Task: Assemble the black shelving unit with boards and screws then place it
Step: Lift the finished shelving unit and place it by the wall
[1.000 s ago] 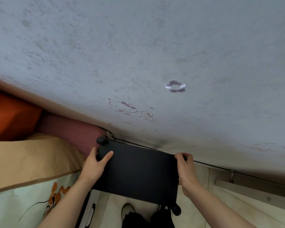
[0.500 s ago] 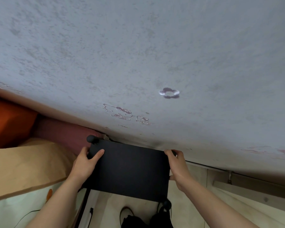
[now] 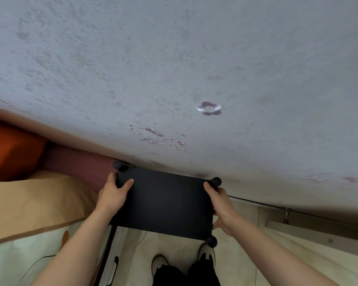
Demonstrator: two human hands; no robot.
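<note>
Gripping the black shelving unit (image 3: 163,203) at both short edges, left hand (image 3: 114,195) and right hand (image 3: 221,205) with fingers curled round its top board, close to the wall (image 3: 174,69) beside the bed (image 3: 29,203): best lowered level, squared against the wall.

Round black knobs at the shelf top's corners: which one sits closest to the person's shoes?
The knob at the near right corner, just above the shoes. The other two sit against the wall.
</note>
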